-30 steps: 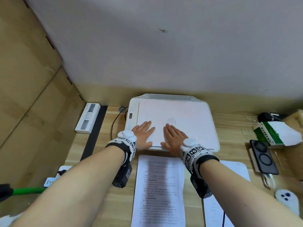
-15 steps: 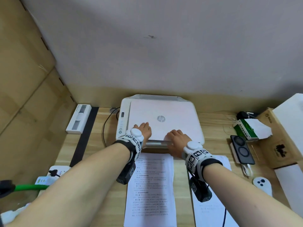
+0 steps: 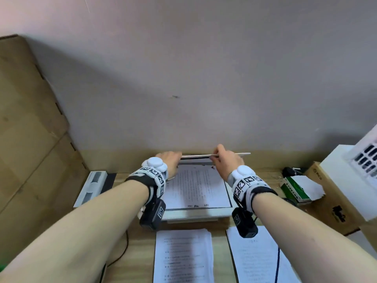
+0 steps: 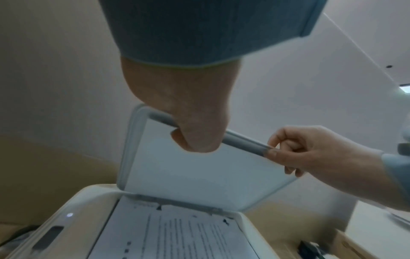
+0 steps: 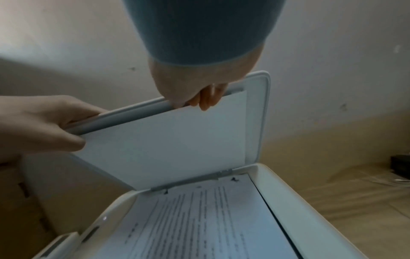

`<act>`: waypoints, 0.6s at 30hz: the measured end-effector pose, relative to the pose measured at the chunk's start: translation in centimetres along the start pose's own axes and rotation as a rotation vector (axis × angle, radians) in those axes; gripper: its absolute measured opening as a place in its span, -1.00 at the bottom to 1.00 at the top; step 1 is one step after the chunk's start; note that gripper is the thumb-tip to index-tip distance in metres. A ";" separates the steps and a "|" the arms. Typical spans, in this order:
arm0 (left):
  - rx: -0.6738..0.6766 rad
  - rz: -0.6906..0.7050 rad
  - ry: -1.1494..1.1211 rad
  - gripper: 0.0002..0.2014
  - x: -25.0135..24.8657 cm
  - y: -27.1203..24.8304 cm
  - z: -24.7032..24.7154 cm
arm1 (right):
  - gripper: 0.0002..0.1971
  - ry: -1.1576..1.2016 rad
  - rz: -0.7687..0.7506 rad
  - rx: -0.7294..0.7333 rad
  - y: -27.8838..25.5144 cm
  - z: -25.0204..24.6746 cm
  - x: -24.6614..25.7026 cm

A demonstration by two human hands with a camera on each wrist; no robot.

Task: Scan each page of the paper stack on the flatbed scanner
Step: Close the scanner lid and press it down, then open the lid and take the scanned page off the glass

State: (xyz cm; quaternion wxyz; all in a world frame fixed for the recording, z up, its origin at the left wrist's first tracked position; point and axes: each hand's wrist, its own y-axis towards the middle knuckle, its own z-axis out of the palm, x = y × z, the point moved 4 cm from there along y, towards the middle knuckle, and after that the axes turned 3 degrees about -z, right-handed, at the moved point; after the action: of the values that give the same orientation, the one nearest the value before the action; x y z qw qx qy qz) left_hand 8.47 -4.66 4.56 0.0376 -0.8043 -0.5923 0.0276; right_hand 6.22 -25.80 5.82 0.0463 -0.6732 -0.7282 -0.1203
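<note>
The white flatbed scanner (image 3: 193, 213) stands at the back of the wooden desk with its lid (image 3: 195, 155) raised and seen edge-on. My left hand (image 3: 169, 160) grips the lid's front edge near its left end, and my right hand (image 3: 224, 160) pinches the same edge further right. In the wrist views the lid's white underside (image 4: 199, 171) (image 5: 166, 143) tilts up over the glass. A printed page (image 3: 195, 186) lies flat on the glass. The paper stack (image 3: 183, 256) rests on the desk in front of the scanner, and a second pile of sheets (image 3: 257, 258) lies to its right.
A white power strip (image 3: 91, 186) sits left of the scanner. At the right are a green-and-white box (image 3: 295, 188), a cardboard box (image 3: 334, 201) and a white appliance (image 3: 357, 170). Cardboard panels line the left side. A wall rises close behind the scanner.
Both hands slid from lying flat on the closed lid to its front edge, took hold of it and lifted it, uncovering the printed page on the glass.
</note>
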 end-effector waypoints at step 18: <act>-0.247 -0.045 0.019 -0.12 2.5 6.5 1.8 | -0.27 -0.023 -0.128 0.025 8.7 4.5 -0.4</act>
State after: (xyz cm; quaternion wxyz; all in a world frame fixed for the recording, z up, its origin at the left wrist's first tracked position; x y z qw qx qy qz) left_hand 15.18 -4.18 2.12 -0.0553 -0.7897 -0.6086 -0.0539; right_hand 15.27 -24.59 2.39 0.0386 -0.6258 -0.7718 -0.1060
